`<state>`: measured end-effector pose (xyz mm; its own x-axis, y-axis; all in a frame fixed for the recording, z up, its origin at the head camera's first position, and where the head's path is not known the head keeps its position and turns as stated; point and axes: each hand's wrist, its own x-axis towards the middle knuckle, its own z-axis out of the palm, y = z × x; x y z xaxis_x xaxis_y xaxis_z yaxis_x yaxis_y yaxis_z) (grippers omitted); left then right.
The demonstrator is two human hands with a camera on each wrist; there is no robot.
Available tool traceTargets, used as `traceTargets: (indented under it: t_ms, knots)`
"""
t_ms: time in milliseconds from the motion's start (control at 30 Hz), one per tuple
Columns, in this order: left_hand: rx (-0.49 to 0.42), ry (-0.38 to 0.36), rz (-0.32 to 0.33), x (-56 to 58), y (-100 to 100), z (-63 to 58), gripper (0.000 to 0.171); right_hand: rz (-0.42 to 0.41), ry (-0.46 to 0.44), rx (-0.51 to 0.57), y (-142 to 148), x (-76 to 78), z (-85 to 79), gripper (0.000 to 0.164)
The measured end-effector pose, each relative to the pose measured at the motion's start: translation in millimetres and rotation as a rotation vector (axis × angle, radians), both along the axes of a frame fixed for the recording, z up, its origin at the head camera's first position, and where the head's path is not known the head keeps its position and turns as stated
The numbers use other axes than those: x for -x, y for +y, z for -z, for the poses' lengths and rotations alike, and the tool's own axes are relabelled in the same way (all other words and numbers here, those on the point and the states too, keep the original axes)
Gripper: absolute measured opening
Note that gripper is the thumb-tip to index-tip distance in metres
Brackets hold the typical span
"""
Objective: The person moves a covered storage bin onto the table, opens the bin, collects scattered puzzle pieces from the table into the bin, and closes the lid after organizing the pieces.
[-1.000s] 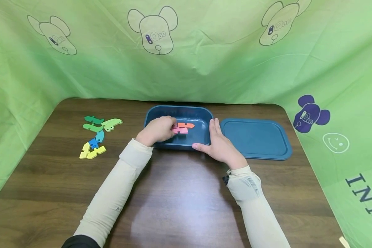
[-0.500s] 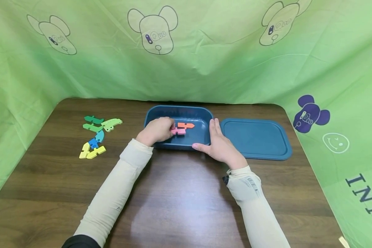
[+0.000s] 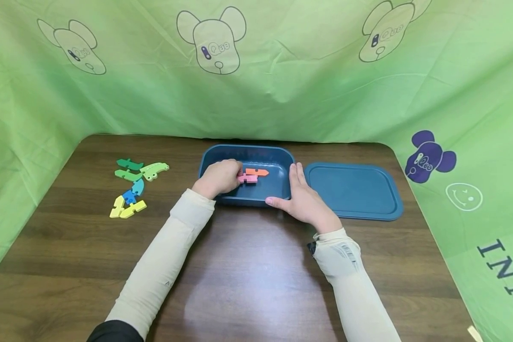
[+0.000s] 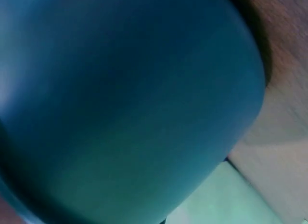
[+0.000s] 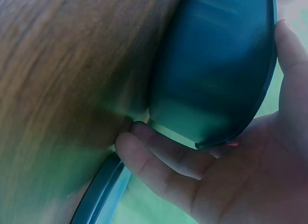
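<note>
A dark blue plastic box (image 3: 256,203) stands open at the back of the table. My left hand (image 3: 220,177) reaches over its left side and pinches a pink puzzle piece (image 3: 249,179) inside; the fingertips are partly hidden. Just behind the pink piece lies an orange puzzle piece (image 3: 257,172) with a pointed end. Against the box's right front corner rests my right hand (image 3: 301,202), thumb at the front rim and straight fingers along the right side. The left wrist view holds only the blurred box wall (image 4: 130,108), without the hand.
A matching blue lid (image 3: 354,191) lies flat right of the box. Left on the table are several puzzle pieces: light green (image 3: 154,171), dark green (image 3: 129,165), blue (image 3: 129,197) and yellow (image 3: 132,209). A green cloth (image 3: 256,104) hangs behind the table.
The pink piece slid slightly left, then back right and a little away from me along with my left hand. My right hand stays in place at the box.
</note>
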<state>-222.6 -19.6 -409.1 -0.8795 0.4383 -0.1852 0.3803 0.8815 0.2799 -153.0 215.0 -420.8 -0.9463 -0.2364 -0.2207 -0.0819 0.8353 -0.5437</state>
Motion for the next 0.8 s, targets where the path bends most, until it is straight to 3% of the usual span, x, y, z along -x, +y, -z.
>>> traceTargets:
  t_ms: [333, 533, 800]
  knots:
    - [0.019, 0.013, -0.008, 2.4, 0, 5.9, 0.006, 0.0, 0.006, -0.003, 1, 0.8, 3.2, 0.119]
    - [-0.001, 0.045, -0.025, 2.1, -5, 7.2, 0.017, 0.008, 0.016, 0.001, 0, 1.4, 4.9, 0.12]
    - [-0.135, 0.059, -0.054, -4.9, -20, -11.5, 0.021, 0.003, 0.008, -0.008, 0, 1.8, 4.8, 0.12]
